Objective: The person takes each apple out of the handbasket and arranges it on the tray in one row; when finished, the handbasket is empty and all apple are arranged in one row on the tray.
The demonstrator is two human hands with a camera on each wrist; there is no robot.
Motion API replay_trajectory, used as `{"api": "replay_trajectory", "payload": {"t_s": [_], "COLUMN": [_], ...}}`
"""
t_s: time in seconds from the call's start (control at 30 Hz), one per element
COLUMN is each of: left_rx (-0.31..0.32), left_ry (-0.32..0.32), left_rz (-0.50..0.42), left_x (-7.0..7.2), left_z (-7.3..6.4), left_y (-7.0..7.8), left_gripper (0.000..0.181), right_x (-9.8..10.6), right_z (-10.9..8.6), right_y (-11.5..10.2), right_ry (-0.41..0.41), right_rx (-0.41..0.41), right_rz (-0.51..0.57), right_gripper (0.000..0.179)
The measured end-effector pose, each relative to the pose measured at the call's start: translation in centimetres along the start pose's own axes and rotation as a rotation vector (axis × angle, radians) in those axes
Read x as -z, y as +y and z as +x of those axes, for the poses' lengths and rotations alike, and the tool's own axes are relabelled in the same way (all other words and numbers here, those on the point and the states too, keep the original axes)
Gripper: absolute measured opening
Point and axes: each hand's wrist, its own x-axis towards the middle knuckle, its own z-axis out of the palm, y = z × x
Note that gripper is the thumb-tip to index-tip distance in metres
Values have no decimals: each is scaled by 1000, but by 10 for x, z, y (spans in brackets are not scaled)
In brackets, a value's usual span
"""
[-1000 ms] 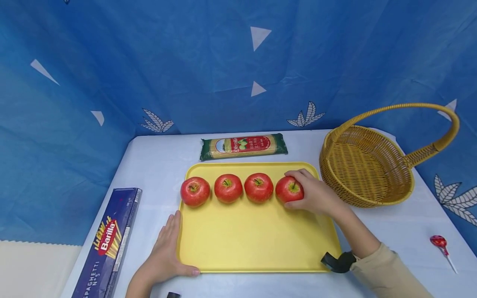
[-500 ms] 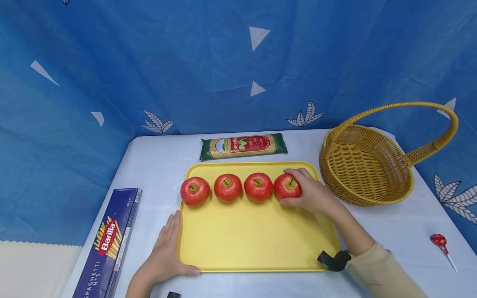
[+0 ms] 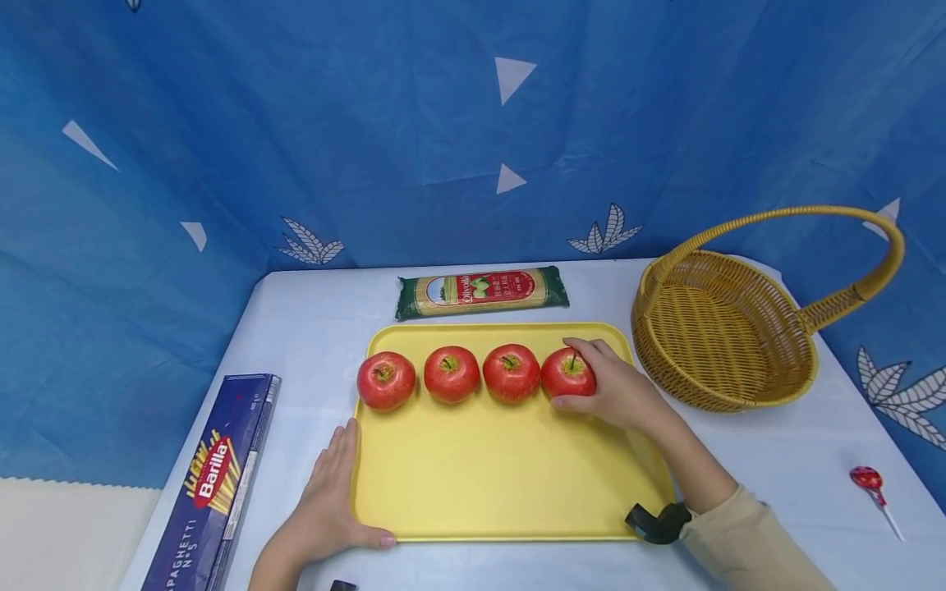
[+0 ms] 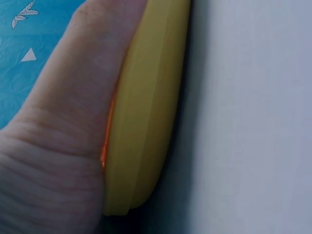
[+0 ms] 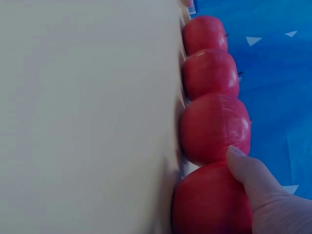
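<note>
Several red apples stand in a row along the far side of a yellow tray. My right hand grips the rightmost apple, thumb on the near side and fingers on the far side. Just left of it, a second apple stands very close. In the right wrist view my thumb lies along the held apple. My left hand rests against the tray's near left corner, fingers straight along the left edge, thumb along the front. The left wrist view shows that hand against the tray's side.
A wicker basket with a tall handle stands right of the tray. Behind the tray lies a spaghetti packet. A blue spaghetti box lies at the left, a red lollipop at the right. Blue cloth hangs behind.
My right hand has shifted slightly left with the rightmost apple, closing its gap to the neighbouring one. The apple's stem has tipped more upright. My left hand has stayed put.
</note>
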Motion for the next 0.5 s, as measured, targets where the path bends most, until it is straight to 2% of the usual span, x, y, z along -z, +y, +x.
{"api": "replay_trajectory", "payload": {"t_s": [0.13, 0.23, 0.37, 0.5], "left_rx": [15, 28, 52, 73], "left_ry": [-15, -27, -45, -18], "left_rz": [-8, -15, -12, 43], "left_x": [1, 3, 7, 14], "left_z": [0, 1, 1, -1], "left_y": [2, 3, 7, 15], "left_gripper": [162, 162, 163, 155], "right_x": [0, 0, 2, 5], "right_z": [-3, -7, -14, -25], "right_y": [0, -3, -9, -20], "right_ry": [18, 70, 187, 329], "right_rx": [3, 17, 59, 102], "right_rz": [-3, -3, -25, -67], "right_gripper": [103, 103, 97, 89]}}
